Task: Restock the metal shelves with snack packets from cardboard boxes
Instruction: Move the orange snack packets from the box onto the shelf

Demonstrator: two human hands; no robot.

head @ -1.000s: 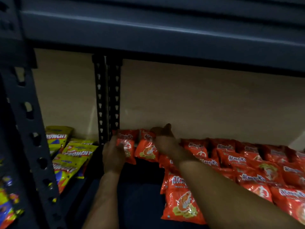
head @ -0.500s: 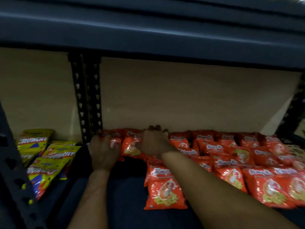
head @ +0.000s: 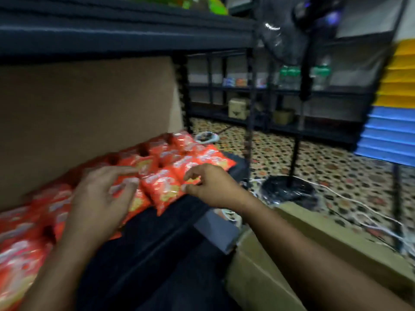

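Several orange snack packets [head: 165,187] lie in rows on the dark metal shelf [head: 157,239], against a brown back panel. My left hand [head: 98,203] hovers over the packets at the left with its fingers loosely spread and holds nothing. To the right, my right hand [head: 208,187] sits at the front edge of the row, fingers loosely curled, its fingertips close to a packet; no grip shows. An open cardboard box [head: 325,250] stands at the lower right under my right forearm. The frame is blurred by motion.
The shelf above [head: 125,32] overhangs the packets. A standing fan [head: 289,187] with a black base and white cables is on the patterned floor to the right. Further metal racks [head: 280,93] with bottles and small boxes line the back wall. Blue and yellow stacked bins [head: 395,108] are at the right.
The view has swung sharply right, away from the yellow packets and toward the room. Both hands have left the back-row packets and pulled toward the front of the shelf.
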